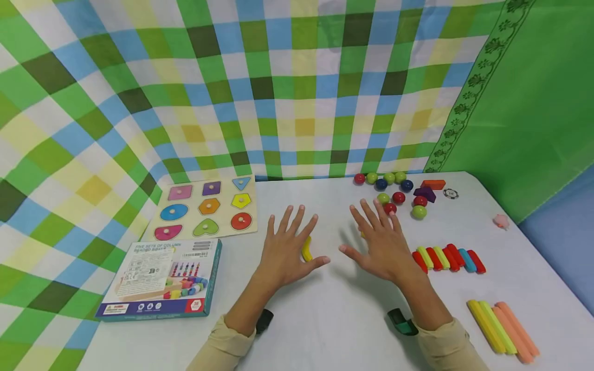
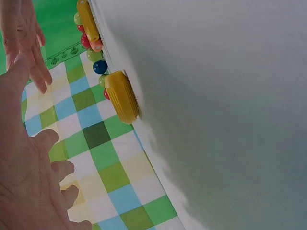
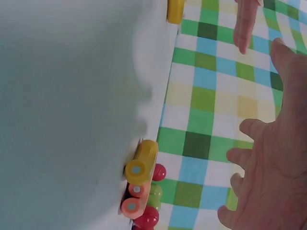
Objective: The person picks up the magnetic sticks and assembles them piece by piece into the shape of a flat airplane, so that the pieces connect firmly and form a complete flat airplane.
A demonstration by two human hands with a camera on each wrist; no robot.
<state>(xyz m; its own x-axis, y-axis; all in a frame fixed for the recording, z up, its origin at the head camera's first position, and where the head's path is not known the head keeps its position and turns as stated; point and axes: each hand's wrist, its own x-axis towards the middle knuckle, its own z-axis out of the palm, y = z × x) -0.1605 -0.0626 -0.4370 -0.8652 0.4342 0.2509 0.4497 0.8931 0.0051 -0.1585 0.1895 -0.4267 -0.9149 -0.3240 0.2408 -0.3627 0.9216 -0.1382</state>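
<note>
My left hand (image 1: 290,250) hovers over the white table with its fingers spread, holding nothing. A yellow curved piece (image 1: 307,249) lies on the table beside it, partly hidden by the hand. In the left wrist view this looks like a yellow ridged block (image 2: 122,98). To the right, my right hand (image 1: 382,245) is also spread and holds nothing. Behind its fingers a bit of another yellow piece (image 1: 363,235) peeks out, mostly covered. The right wrist view shows a yellow cylinder (image 3: 144,158) with a hole in its end, below the hand.
At the left, a wooden shape puzzle board (image 1: 252,206) stands behind a boxed beads set (image 1: 160,281). Several red, green and blue beads (image 1: 398,197) sit at the back right. Colored short rods (image 1: 450,257), longer yellow and peach sticks (image 1: 503,330) and a small pink piece (image 1: 501,221) lie right.
</note>
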